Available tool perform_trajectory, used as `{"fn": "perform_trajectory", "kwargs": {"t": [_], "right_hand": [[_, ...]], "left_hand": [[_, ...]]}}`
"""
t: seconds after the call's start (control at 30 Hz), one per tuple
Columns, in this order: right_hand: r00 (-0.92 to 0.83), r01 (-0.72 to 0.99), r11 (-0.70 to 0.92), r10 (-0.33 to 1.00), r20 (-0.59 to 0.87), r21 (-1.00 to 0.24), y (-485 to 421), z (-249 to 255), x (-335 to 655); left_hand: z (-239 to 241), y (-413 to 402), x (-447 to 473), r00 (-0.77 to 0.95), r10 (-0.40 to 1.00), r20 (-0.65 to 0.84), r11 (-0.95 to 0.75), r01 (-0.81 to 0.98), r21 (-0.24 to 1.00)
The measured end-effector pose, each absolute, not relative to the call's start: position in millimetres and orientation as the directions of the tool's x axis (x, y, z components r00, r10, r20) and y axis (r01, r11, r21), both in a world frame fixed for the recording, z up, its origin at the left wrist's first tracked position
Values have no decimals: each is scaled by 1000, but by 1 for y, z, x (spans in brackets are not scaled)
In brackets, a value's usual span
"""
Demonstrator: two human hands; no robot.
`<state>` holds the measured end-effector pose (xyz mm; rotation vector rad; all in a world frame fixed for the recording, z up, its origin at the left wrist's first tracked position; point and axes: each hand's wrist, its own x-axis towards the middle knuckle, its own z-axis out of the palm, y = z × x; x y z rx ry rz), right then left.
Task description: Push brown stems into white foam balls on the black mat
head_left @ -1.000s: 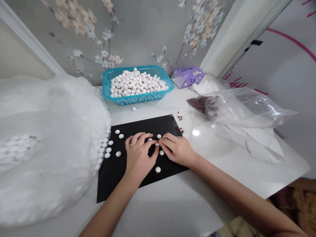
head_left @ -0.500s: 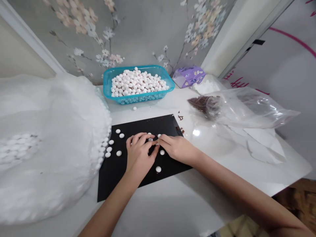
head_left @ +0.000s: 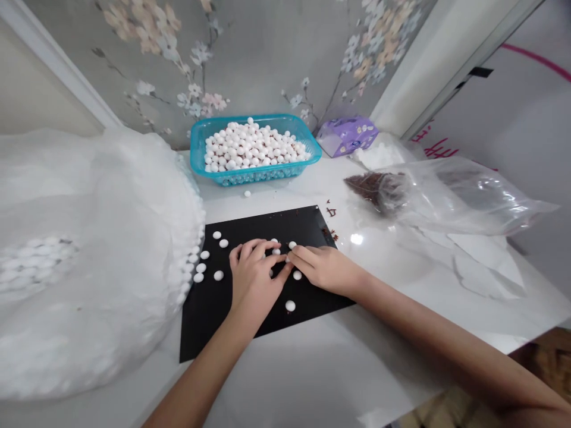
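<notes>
My left hand (head_left: 256, 270) is over the black mat (head_left: 205, 321), its thumb and index finger pinched on a small white ball (head_left: 288, 258). My right hand (head_left: 323, 267) meets it there from the right, fingertips pressed together against that ball. Whatever else the right fingertips hold is hidden. Close around the hands lie loose white balls, one just beyond the fingertips (head_left: 292, 245) and another below the right fingers (head_left: 297, 275). A further ball (head_left: 290, 305) rests nearer the mat's front edge, and several more (head_left: 218, 275) sit left of my left hand.
A blue plastic basket (head_left: 256, 177) full of white balls with brown bits stands by the wall. At left bulges a big translucent bag (head_left: 134, 267) of balls. To the right are a clear bag (head_left: 464, 196) with brown pieces, a purple packet (head_left: 350, 135) and brown scraps (head_left: 331, 211).
The whole view has shifted slightly, so things appear a little further right. Both hands stay together at the ball, with only slight finger movement.
</notes>
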<state>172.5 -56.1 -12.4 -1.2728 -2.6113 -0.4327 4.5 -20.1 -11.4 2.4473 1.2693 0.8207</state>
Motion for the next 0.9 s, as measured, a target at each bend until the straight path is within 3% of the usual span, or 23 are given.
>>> {"fn": "perform_trajectory", "kwargs": {"t": [0.33,0.9], "right_hand": [[-624,781,581,713,321,229,-55,-13,173],[-615,783,588,685,391,203,-58,-17,176]], "left_hand": [[-12,-19,4,474,805,357,-593,652,473],[-9,-20,5,494,804,330,-594,663,455]]}}
